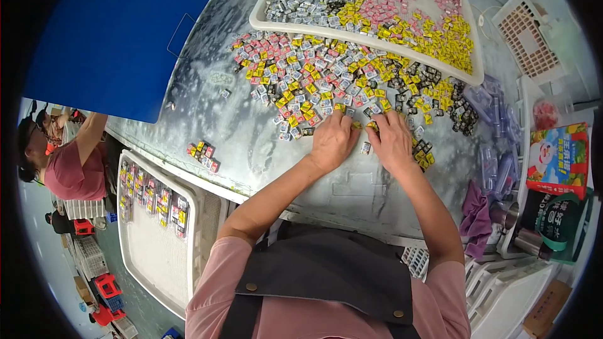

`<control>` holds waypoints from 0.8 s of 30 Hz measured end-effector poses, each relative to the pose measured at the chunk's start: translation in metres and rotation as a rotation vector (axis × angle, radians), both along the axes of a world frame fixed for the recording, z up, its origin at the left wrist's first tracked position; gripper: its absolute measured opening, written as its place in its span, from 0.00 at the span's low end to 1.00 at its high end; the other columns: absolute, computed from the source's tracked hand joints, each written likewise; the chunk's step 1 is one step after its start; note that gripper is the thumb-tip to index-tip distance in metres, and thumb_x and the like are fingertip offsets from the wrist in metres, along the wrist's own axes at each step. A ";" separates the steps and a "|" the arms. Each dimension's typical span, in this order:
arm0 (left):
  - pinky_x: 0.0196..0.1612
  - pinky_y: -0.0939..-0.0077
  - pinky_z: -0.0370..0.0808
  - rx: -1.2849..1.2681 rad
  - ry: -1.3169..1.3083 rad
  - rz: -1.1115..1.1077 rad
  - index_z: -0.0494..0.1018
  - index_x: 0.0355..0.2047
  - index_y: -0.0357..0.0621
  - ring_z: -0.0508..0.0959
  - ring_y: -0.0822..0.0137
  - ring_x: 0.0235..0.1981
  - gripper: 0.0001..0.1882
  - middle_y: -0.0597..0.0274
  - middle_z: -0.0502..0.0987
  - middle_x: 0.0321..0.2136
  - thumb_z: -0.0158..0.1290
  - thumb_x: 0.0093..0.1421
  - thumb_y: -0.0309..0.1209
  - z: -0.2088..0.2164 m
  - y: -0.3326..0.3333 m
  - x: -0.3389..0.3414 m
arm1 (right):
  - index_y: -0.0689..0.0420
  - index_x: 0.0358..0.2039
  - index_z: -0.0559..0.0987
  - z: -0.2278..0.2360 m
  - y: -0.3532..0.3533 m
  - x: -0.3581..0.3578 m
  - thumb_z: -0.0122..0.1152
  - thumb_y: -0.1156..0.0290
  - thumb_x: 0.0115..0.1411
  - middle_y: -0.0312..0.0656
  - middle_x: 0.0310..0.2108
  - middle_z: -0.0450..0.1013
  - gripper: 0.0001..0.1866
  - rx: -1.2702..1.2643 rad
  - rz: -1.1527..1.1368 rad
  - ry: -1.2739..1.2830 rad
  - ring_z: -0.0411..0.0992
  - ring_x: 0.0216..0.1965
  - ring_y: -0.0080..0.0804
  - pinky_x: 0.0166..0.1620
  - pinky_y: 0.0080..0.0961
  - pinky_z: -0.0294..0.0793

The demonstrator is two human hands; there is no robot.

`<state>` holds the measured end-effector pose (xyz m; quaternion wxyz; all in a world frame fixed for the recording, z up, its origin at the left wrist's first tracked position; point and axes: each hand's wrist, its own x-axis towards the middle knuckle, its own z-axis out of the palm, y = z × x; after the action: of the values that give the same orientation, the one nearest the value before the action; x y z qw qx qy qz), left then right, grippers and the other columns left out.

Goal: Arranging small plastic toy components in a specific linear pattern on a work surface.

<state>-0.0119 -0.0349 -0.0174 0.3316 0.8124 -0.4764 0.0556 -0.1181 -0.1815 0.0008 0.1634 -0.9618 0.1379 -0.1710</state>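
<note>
- The grey, mottled surface (245, 132) spreads across the scene and carries most of the things.
- A blue panel (119, 37) covers the far left.
- A white tray (370, 41) lies at the far side, with blocks in pale grey, black, pink and yellow patches.
- Another tray (154, 257), near left beside the surface, holds short columns of grouped blocks.
- The pile of small blocks (314, 75), mixed in colour, spreads just on the near side of the white tray.
- The left hand (335, 141) reaches the pile's near edge, fingers bent over blocks; whether its grip is closed on one cannot be told.
- The right hand (392, 141) is just beside it, fingertips at a yellow block; its grip is equally unclear.
- A small cluster (203, 156) sits apart, to the left.
- One loose block (365, 148) lies between the hands.
</note>
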 end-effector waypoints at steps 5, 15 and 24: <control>0.31 0.58 0.76 0.049 0.077 0.032 0.74 0.40 0.38 0.78 0.50 0.30 0.12 0.50 0.72 0.33 0.60 0.59 0.30 0.009 -0.005 -0.002 | 0.59 0.48 0.79 0.013 -0.001 -0.008 0.67 0.70 0.58 0.45 0.42 0.69 0.18 0.084 0.053 0.005 0.70 0.46 0.47 0.48 0.42 0.72; 0.37 0.57 0.78 0.220 0.045 -0.093 0.72 0.56 0.40 0.78 0.49 0.35 0.22 0.49 0.71 0.40 0.55 0.60 0.24 0.013 0.004 0.020 | 0.54 0.49 0.80 0.013 -0.001 -0.009 0.66 0.68 0.59 0.44 0.40 0.70 0.16 0.040 0.101 0.106 0.71 0.45 0.45 0.47 0.41 0.73; 0.40 0.59 0.78 0.298 0.098 -0.329 0.72 0.55 0.42 0.79 0.49 0.41 0.22 0.50 0.73 0.41 0.56 0.60 0.26 0.021 0.002 0.038 | 0.58 0.46 0.79 0.014 -0.006 -0.003 0.66 0.67 0.60 0.47 0.39 0.73 0.15 0.152 0.076 0.136 0.73 0.44 0.49 0.47 0.43 0.73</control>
<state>0.0266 -0.0331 0.0033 0.2353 0.7654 -0.5889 -0.1096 -0.1210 -0.1879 0.0145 0.2323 -0.9606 0.1248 -0.0881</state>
